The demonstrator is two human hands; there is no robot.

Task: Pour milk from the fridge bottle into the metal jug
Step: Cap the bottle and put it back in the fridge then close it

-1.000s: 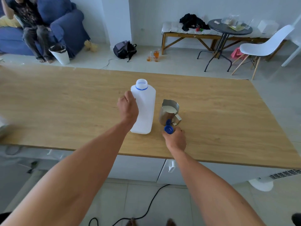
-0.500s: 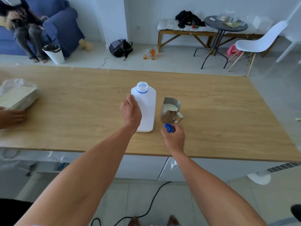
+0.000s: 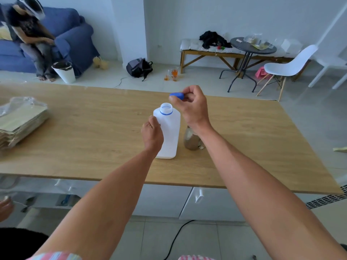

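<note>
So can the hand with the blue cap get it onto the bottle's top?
Probably yes. The right hand pinches the cap just above and beside the bottle's open neck, with nothing between them. The left hand holds the bottle's side, below the neck, so it isn't in the way.

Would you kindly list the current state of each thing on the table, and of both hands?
Milk bottle: upright on the table, neck open, cap off.
Blue cap: off the bottle, pinched above its neck.
Metal jug: upright beside the bottle, contents hidden by the forearm.
Left hand: grips the bottle's side.
Right hand: pinches the cap.
</note>
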